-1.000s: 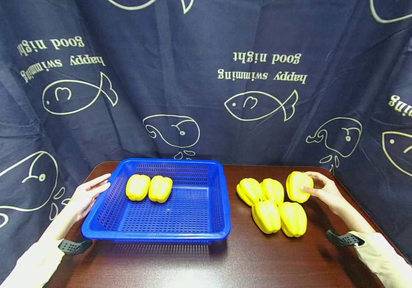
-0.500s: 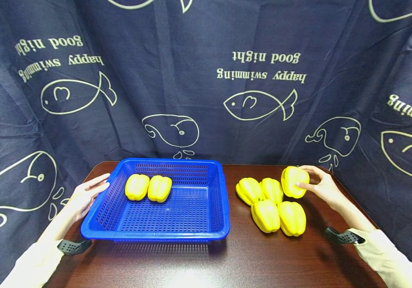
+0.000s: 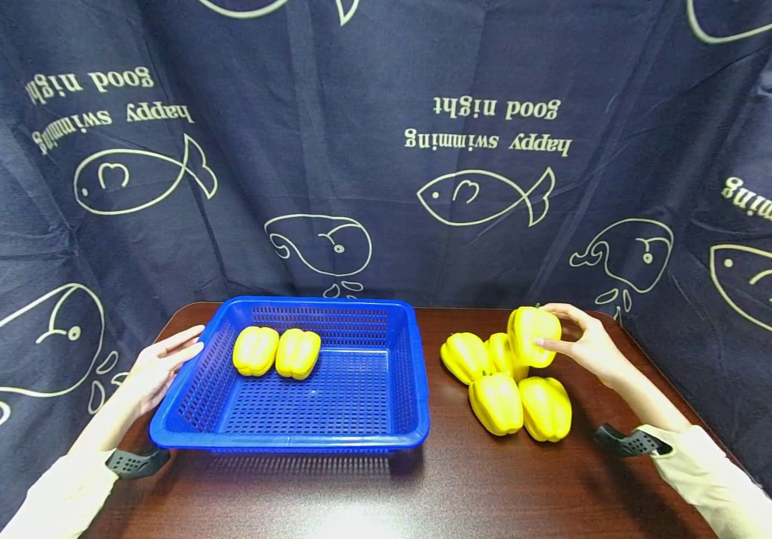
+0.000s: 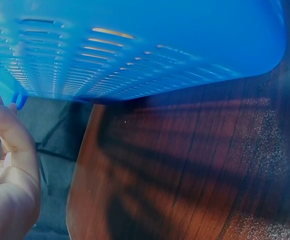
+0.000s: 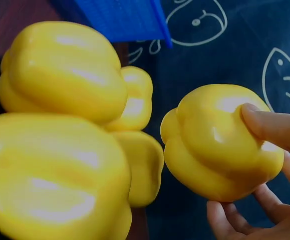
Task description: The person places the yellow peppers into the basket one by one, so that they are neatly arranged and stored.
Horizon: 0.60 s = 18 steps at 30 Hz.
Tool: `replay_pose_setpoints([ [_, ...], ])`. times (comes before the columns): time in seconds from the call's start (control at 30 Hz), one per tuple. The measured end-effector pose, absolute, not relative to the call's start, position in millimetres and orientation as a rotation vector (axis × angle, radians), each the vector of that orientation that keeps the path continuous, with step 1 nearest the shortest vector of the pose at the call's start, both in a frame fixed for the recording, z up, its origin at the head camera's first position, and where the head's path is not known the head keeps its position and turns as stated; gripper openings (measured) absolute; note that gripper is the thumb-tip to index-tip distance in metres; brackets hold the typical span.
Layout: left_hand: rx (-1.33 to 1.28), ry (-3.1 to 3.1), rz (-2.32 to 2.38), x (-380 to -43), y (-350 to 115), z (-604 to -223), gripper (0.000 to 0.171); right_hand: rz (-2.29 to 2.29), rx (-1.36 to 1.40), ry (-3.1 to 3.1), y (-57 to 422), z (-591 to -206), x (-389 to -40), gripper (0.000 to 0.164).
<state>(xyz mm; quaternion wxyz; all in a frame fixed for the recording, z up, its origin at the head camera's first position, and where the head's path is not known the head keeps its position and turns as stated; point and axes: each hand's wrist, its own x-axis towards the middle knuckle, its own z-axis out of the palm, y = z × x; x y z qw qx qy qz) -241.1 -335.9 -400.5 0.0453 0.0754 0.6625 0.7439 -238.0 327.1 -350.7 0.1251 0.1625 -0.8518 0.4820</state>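
Note:
My right hand (image 3: 591,346) pinches a yellow bell pepper (image 3: 532,337) between thumb and fingers, raised over the back of a small group. In the right wrist view the thumb lies on top of this bell pepper (image 5: 219,142) and fingers reach beneath it. Beside it are several more yellow bell peppers, such as the front left one (image 3: 496,404). The held one partly hides another bell pepper (image 3: 502,355). My left hand (image 3: 156,372) touches the left rim of a blue plastic basket (image 3: 291,442), fingers fairly straight. Two yellow bell peppers (image 3: 255,351) lie inside at its back left.
The basket and the loose peppers share a dark brown wooden table (image 3: 332,498). Behind and around it hangs a navy cloth (image 3: 386,150) printed with fish and lettering. A dark band (image 3: 631,442) circles the right wrist, another (image 3: 136,463) the left.
My right hand has lifted the bell pepper and carried it left, so that it now overlaps the group's back one. My left hand has stayed at the basket's rim.

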Motion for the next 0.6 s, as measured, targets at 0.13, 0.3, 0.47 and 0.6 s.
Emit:
replay_pose_setpoints([
  [0.13, 0.225, 2.011, 2.274, -240.6, -335.8, -399.8, 0.035, 1.443, 0.491, -2.479, 316.4, -346.5, -237.5, 0.050],
  [0.3, 0.221, 2.006, 2.278, -239.5, -335.2, -398.2, 0.035, 1.461, 0.505, -2.495, 303.6, -342.8, -239.7, 0.050],
  [0.47, 0.229, 2.017, 2.270, -238.6, -333.9, -396.9, 0.035, 1.483, 0.517, -2.496, 289.9, -339.5, -242.8, 0.050],
  [0.6, 0.211, 2.057, 2.242, -238.3, -333.5, -395.3, 0.034, 1.515, 0.529, -2.497, 278.3, -336.9, -243.8, 0.051],
])
